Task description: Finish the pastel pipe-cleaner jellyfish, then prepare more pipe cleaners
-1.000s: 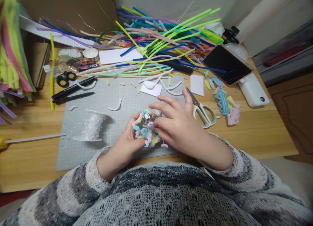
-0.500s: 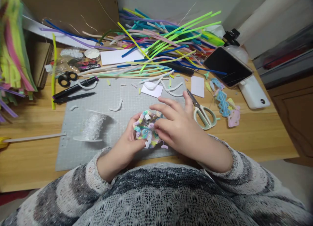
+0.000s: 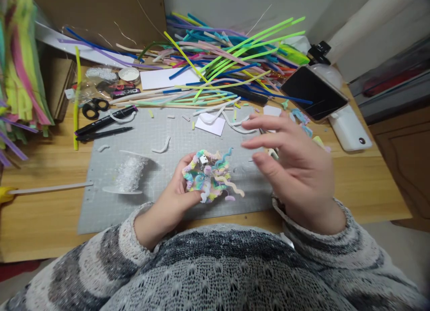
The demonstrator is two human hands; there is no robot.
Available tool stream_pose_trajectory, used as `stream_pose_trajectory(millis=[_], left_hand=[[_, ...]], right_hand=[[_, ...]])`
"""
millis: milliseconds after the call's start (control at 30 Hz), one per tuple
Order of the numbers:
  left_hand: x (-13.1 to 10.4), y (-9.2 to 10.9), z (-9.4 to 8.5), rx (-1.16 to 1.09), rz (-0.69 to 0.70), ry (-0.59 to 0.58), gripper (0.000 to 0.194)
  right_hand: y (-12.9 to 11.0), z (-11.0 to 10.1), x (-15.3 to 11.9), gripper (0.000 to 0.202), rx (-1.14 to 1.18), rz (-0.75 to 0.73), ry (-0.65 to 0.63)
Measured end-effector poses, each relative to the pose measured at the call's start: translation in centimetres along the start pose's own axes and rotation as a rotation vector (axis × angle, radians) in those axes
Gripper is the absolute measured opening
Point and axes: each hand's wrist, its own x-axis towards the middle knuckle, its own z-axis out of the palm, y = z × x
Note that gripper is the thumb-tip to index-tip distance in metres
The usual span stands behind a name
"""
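The left hand [image 3: 169, 201] grips the pastel pipe-cleaner piece [image 3: 204, 179] by its left side, thumb along the lower edge, over the front of the grey cutting mat [image 3: 110, 212]. The right hand [image 3: 292, 163], open with fingers spread, is apart from the piece, above the scissors [image 3: 273, 153] and hiding most of them. A spool of clear beads [image 3: 127, 173] is on the mat to the left of the hands.

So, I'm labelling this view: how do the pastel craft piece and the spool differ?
The pastel craft piece is held in the left hand; the spool sits on the grey mat, untouched. The pastel craft piece is many-coloured, with wavy strips sticking out; the spool is clear and white, with flat end discs. The right hand touches neither.
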Motion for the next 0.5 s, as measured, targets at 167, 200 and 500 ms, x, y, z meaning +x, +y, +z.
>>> stream_pose_trajectory(millis=[167, 200, 500], left_hand=[[0.5, 0.2, 0.1, -0.038, 0.053, 0.031, 0.064], [0.6, 0.3, 0.1, -0.057, 0.046, 0.041, 0.064], [0.4, 1.8, 0.4, -0.243, -0.208, -0.013, 0.060]], right_hand=[[4.3, 3.5, -0.9, 0.033, 0.326, 0.199, 0.061], [4.8, 4.4, -1.1, 0.037, 0.424, 0.252, -0.035], [2.0, 7.4, -2.5, 0.057, 0.456, 0.169, -0.402]])
